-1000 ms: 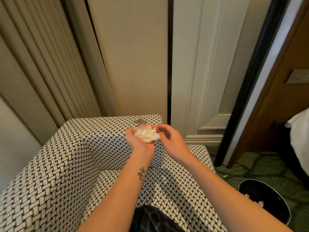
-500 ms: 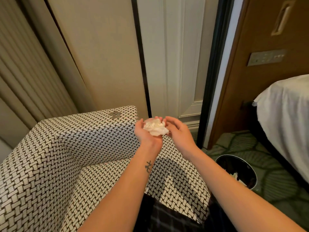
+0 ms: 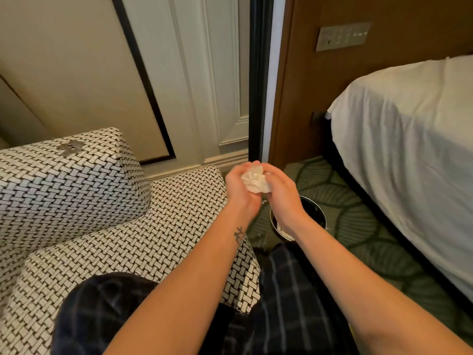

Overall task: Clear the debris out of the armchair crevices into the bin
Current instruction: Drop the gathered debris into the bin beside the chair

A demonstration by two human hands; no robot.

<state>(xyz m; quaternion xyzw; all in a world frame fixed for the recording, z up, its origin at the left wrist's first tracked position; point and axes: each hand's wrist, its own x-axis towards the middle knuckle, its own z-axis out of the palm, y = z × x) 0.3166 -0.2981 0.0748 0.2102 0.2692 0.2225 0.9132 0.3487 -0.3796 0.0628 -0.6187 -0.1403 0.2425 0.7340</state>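
Nearest you, your dark checked trousers [image 3: 276,303] overlap the near edge of the armchair [image 3: 153,239] seat. Your two bare forearms reach forward from there, the left one bearing a small tattoo [image 3: 239,234] near the wrist. Past the seat's right edge, your left hand [image 3: 240,190] and right hand [image 3: 281,198] meet, palms facing, fingers curled round a crumpled white wad [image 3: 256,181]. Both hands grip it between them, the left from the left side and the right from the right. The wad sits in the air, off the seat. Just beyond and below your right wrist stands the round dark bin [image 3: 323,212] on the green patterned carpet [image 3: 384,252], its near rim hidden by your arm. Something pale lies inside at the near rim. Farther left, a small grey scrap [image 3: 70,147] lies on top of the chair's padded arm. A white-sheeted bed [image 3: 409,149] fills the right side, and a switch plate [image 3: 343,35] is fixed to the wood panel beyond.
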